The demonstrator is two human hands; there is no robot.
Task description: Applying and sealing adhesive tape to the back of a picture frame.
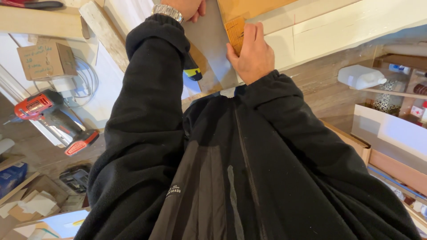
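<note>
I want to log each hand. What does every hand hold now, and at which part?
The right hand pinches a small ridged wooden piece at its lower edge. The left hand, mostly cut off at the frame's top, cannot be told.

Worn wooden floor [324,95] under daylight, white boards [347,26] across it, and perhaps shelving [400,75] at right.

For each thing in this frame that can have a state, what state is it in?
Right hand: pressing a wooden ruler flat on the board.
Wooden ruler: lying flat, partly under the fingers.
Left hand: resting on the grey panel, mostly cut off.
Wristwatch: worn on the left wrist.
Red cordless drill: lying on its side, untouched.
Cardboard box: closed.
White jug: lying on its side on the shelf.
</note>
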